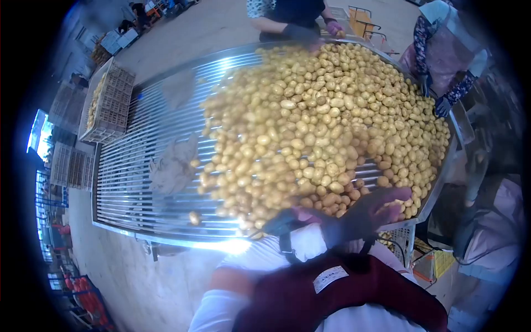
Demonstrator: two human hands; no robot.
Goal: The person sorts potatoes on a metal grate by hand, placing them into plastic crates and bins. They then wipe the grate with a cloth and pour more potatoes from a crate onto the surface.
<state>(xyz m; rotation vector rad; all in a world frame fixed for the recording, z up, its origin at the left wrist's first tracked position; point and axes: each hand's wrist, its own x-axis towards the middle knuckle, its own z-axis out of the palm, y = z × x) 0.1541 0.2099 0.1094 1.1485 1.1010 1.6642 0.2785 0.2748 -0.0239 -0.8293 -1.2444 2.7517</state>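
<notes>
My left hand (362, 217), in a dark glove with pink-purple fingertips, reaches rightward across my front, over the near edge of the potatoes. Its fingers and thumb are apart with nothing between them. Partly covered by my left forearm, my right hand (290, 219) is gloved too and points left beside the nearest potatoes; its fingers are blurred. Many pale yellow potatoes (310, 133) lie spread over the slatted metal table (127, 177). Browner potatoes (334, 199) lie just beyond my hands. A single potato (194, 217) rests apart on the slats.
Potatoes fill a plastic crate (108, 102) at the table's left end. A greyish cloth-like patch (174, 166) lies on the slats. Opposite, a person's gloved hand (334, 29) is at the far rim; another person's glove (442, 106) touches the right rim. Below stands a crate (401, 238).
</notes>
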